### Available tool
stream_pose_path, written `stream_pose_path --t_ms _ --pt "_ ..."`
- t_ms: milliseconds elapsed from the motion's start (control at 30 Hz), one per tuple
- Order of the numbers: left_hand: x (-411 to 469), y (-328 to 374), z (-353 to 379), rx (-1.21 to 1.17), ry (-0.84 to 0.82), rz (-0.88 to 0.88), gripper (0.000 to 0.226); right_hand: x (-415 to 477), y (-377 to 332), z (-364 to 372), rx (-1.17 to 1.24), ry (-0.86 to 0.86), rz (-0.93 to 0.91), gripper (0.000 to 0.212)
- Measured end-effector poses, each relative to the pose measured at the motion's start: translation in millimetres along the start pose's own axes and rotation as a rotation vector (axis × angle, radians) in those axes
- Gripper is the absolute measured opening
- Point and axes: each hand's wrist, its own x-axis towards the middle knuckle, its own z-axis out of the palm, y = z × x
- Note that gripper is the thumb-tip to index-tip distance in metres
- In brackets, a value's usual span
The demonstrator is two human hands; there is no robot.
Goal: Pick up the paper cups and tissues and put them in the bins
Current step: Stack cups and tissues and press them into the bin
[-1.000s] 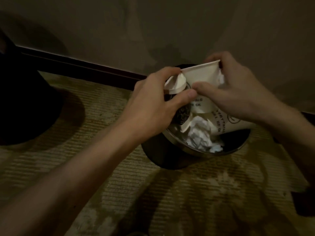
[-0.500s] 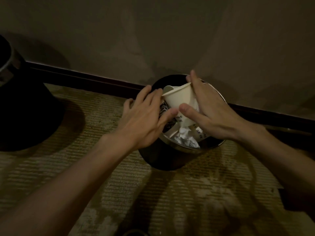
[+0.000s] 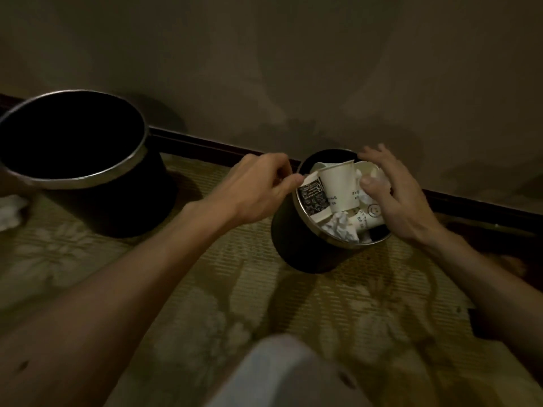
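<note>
Paper cup [image 3: 338, 186]: we no longer hold it; it sits in the bin [image 3: 296, 251], centre right.
Our hands: left hand [image 3: 261, 189] loosely curled, right hand [image 3: 396, 201] spread, both empty.

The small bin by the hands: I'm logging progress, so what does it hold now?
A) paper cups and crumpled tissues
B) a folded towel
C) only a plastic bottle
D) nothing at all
A: white paper cups and crumpled tissues crowd the small bin up to its metal rim.
</note>
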Motion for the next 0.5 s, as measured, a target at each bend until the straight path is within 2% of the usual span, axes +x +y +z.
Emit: stream_pose_path --t_ms 100,200,233,367,500 --pt "-35.2 29.0 -67.6 0.051 -0.038 -0.063 0.032 -15.8 -65.6 -18.3 -0.085 -0.065 -0.062 0.053" --pt "-79.6 76.2 -159.6 0.149 -0.064 -0.113 0.034 -33.7 -156.3 -54.8 0.051 -0.141 -0.063 0.014" --pt "-96.8 95.9 -196.1 0.216 -0.073 -0.134 0.035 -40.7 -190.1 -70.0 0.083 -0.179 -0.072 0.007" --pt "-198.1 188.4 -358.1 0.465 -0.126 -0.239 0.035 -80.4 -352.8 -152.2 0.240 -0.318 -0.188 0.026" --pt "-338.6 296.7 -510.5 0.650 -0.193 -0.317 0.029 -141.8 -520.6 -230.6 0.332 -0.529 -0.470 0.017"
